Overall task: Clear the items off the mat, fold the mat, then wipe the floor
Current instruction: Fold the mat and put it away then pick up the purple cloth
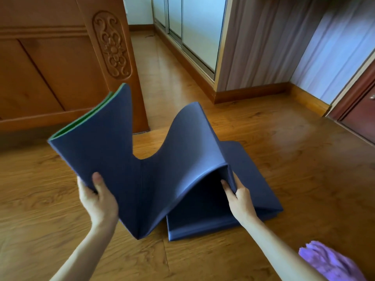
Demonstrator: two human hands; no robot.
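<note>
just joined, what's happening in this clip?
A person is folding a blue mat over the wooden floor. The left hand grips one raised panel edge, the right hand pinches the next fold, and the lower panels lie stacked on the floor. Nothing sits on the mat. A purple cloth lies at lower right, untouched.

The scene is brightly lit by daylight entering through the frosted glass doors (pixel 194 33) at the top, and a soft glare is cast on the wooden floor (pixel 294 155). Straight lines are bent toward the edges by the wide-angle lens. Slight motion blur is seen on the floor at the left.
</note>
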